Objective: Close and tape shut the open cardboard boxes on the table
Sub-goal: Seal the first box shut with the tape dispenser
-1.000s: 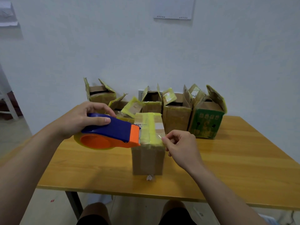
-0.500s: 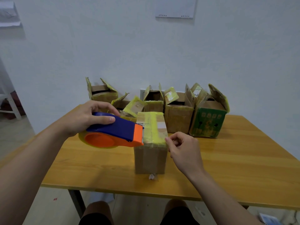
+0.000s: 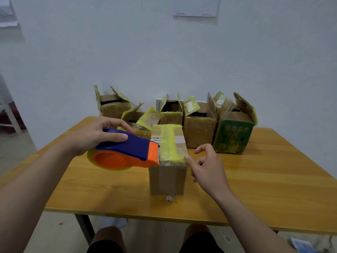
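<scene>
Reading off what I can: the closed box point(image 3: 167, 161) in the middle of the frame has black print along the left of its top, "0-030-55", cut off by the tape dispenser point(image 3: 127, 150). Below that is a smaller line starting "SMELLY". A blank white label point(image 3: 179, 139) sits on the right of the same top face, beside a band of yellow tape point(image 3: 169, 143) that runs from the far edge to the near one. The green box point(image 3: 233, 137), right of centre, has pale printed characters on its front that I cannot read. The open boxes point(image 3: 199, 125) in the back row have stickers on their raised flaps, too small to read. At the top of the frame, a sheet of paper point(image 3: 196, 6) hangs on the wall, its print illegible.

My left hand point(image 3: 91, 136) is wrapped around the blue-and-orange dispenser, thumb along its side. The orange nose is against the box's upper left edge. My right hand point(image 3: 207, 167) holds nothing: the forefinger tip touches the near right corner of the box top, the thumb is lifted clear, and the other fingers are loosely curled.

Half a second ago, that thumb and forefinger were pinched together at the same edge; now they are apart. The dispenser is still at the left edge, and the box stands in the same spot on the table point(image 3: 255, 189), a crumpled scrap point(image 3: 169, 197) at its near foot.
</scene>
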Available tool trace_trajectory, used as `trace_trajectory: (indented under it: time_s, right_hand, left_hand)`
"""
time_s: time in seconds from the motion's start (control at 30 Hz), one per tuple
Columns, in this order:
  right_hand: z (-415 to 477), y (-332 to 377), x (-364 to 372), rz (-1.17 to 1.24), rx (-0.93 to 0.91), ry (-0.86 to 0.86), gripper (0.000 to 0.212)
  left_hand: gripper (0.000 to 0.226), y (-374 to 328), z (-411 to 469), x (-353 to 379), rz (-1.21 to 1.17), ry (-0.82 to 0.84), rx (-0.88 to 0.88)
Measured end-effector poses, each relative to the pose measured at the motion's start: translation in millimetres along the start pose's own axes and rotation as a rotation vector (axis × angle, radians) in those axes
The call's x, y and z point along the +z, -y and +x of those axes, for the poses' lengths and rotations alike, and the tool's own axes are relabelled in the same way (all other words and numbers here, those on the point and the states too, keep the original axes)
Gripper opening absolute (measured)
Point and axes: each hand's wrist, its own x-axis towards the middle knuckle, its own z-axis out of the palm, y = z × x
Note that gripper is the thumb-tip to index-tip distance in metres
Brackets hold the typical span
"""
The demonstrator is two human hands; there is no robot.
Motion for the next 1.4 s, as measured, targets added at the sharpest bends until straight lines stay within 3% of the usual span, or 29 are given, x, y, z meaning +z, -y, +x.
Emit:
trace_trajectory:
  time_s: [0.13,0.27,0.37,0.5,0.6,0.83,1.2,1.4]
  right_hand:
    - [6.4,5.9,-6.4,-0.070,0.008,-0.001,0.022]
    - [18.0,30.5,-8.1,-0.193,-0.166,-0.040,0.030]
    - [31.4,51.3,5.3,-0.066,-0.217,0.027,0.028]
    - [45.4,63.3,36.8,0.134,-0.048,0.245,0.033]
    - [50.0,57.6,50.0,0.032,0.010,0.287,0.036]
    - [41.9,45.7,60.2,-0.477,-0.202,0.352,0.030]
    - [42.5,43.1,64.1,-0.489,-0.220,0.353,0.031]
    - [38.9,46.7,68.8,-0.522,-0.217,0.332,0.044]
  left_hand:
    - [0.080,3.5,4.7,0.0,-0.012,0.041,-0.002]
    - [0.073,5.4,7.1,-1.2,-0.024,0.067,0.000]
    - [0.053,6.5,8.9,-0.7,-0.031,0.083,0.009]
    - [0.049,7.5,8.9,-0.6,-0.039,0.093,0.018]
    - [0.051,10.8,8.1,-2.6,-0.042,0.088,0.023]
    - [0.084,18.2,6.0,-7.8,-0.029,0.106,0.010]
    - [0.087,17.7,-1.0,-22.0,0.011,0.100,0.013]
    - [0.083,22.0,-7.7,-32.5,0.003,0.132,0.001]
